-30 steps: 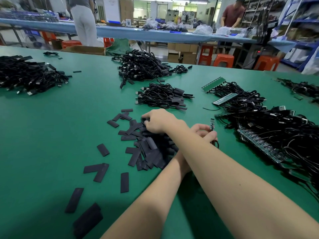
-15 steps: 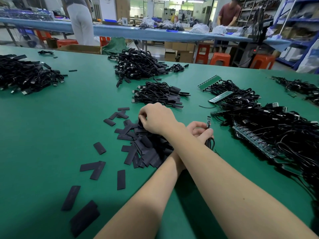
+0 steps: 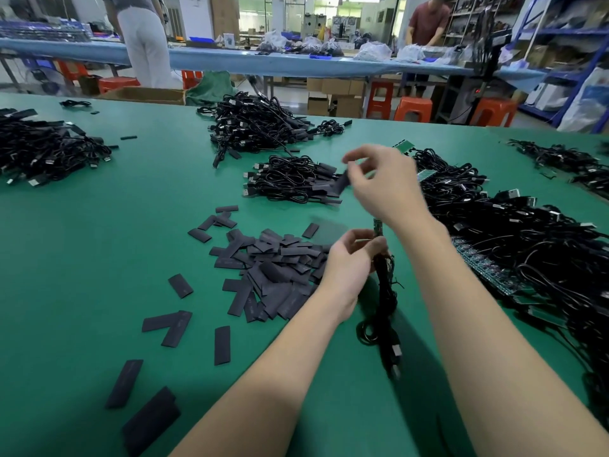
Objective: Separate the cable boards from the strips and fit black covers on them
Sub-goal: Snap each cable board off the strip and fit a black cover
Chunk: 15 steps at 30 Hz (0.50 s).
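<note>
In the head view we see our left hand (image 3: pixel 349 265) low over the green table mat (image 3: pixel 99 258), fingers curled round a coiled black cable with a small green circuit board at its tip (image 3: pixel 377 226); the board stands upright above the thumb, and the cable's loop and plug hang down toward the mat. Our right hand (image 3: pixel 382 183) is raised above it, thumb and forefinger pinching a flat black rectangular sleeve cover (image 3: pixel 342 183), which is blurred, so it seems to be a single piece. The two are apart, the cover up and to the left of the board. Just left of our left hand lies the loose heap of black covers (image 3: pixel 273 268). To the right sprawls the tangle of black cables on green board strips (image 3: pixel 510 258). Beyond the hands sits a small bundle of finished black cables (image 3: pixel 290 179).
</note>
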Each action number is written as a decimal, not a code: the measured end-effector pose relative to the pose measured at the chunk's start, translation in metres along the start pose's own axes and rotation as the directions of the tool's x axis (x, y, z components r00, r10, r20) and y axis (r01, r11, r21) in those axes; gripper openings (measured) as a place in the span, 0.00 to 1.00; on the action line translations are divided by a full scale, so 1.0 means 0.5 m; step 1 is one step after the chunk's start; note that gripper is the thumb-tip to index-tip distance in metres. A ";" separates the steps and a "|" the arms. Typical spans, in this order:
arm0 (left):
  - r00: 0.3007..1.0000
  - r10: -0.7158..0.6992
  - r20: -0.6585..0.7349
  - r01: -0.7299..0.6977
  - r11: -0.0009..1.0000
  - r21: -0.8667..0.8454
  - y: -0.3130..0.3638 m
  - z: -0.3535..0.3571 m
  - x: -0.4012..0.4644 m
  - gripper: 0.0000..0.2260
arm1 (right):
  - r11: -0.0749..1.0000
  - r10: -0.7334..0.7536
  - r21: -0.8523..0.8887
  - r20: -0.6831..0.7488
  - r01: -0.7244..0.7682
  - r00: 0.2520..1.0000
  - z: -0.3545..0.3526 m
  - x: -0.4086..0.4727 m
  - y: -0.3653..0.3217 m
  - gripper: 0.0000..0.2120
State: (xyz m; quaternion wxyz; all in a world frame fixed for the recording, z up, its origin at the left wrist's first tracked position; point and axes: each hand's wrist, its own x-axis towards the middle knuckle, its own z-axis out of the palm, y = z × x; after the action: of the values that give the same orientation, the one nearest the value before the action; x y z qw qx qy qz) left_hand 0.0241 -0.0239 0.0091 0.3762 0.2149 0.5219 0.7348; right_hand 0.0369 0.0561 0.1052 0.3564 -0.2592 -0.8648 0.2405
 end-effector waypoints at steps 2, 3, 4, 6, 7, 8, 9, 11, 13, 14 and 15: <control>1.000 0.001 -0.012 -0.001 1.000 -0.027 -0.001 -0.001 0.001 0.03 | 0.995 0.092 0.055 -0.094 -0.087 0.991 -0.031 -0.017 0.046 0.07; 1.000 0.003 -0.018 -0.004 0.999 -0.034 -0.001 0.001 0.002 0.03 | 0.987 0.144 0.085 -0.126 -0.134 0.982 -0.040 -0.029 0.070 0.07; 1.000 0.003 -0.020 -0.004 0.999 -0.040 0.000 0.002 0.002 0.03 | 0.976 0.198 0.118 -0.141 -0.182 0.970 -0.043 -0.044 0.091 0.06; 1.000 -0.003 0.008 0.003 0.999 -0.043 0.003 0.001 0.000 0.03 | 0.940 0.299 0.204 -0.119 -0.272 0.947 -0.039 -0.068 0.122 0.06; 1.000 -0.004 0.016 0.005 0.999 -0.042 0.003 0.000 0.000 0.03 | 0.913 0.342 0.261 -0.078 -0.312 0.936 -0.033 -0.076 0.132 0.06; 1.000 -0.008 0.019 0.009 0.999 -0.043 0.004 0.000 -0.002 0.03 | 0.876 0.376 0.333 -0.017 -0.349 0.926 -0.028 -0.083 0.138 0.07; 1.000 -0.008 0.023 0.009 0.999 -0.048 0.005 0.000 -0.002 0.03 | 0.824 0.395 0.421 0.054 -0.379 0.917 -0.024 -0.087 0.142 0.08; 0.999 -0.006 0.036 0.009 0.996 -0.084 0.008 0.000 -0.004 0.03 | 0.673 0.396 0.600 0.202 -0.433 0.896 -0.020 -0.095 0.144 0.07; 0.998 -0.005 0.061 0.013 0.991 -0.131 0.011 0.000 -0.006 0.03 | 0.500 0.358 0.730 0.315 -0.466 0.879 -0.022 -0.103 0.149 0.07; 0.997 -0.009 0.073 0.020 0.989 -0.147 0.013 0.000 -0.007 0.04 | 0.433 0.334 0.766 0.353 -0.474 0.874 -0.024 -0.106 0.152 0.09; 0.997 -0.009 0.082 0.022 0.987 -0.156 0.014 0.000 -0.007 0.04 | 0.389 0.315 0.785 0.379 -0.482 0.870 -0.026 -0.108 0.156 0.10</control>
State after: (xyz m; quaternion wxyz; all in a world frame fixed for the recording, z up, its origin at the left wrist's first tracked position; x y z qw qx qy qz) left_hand 0.0239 -0.0280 0.0158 0.4186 0.2102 0.4484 0.7613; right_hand 0.1013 0.0839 0.0400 0.2940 -0.2252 -0.5650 0.7373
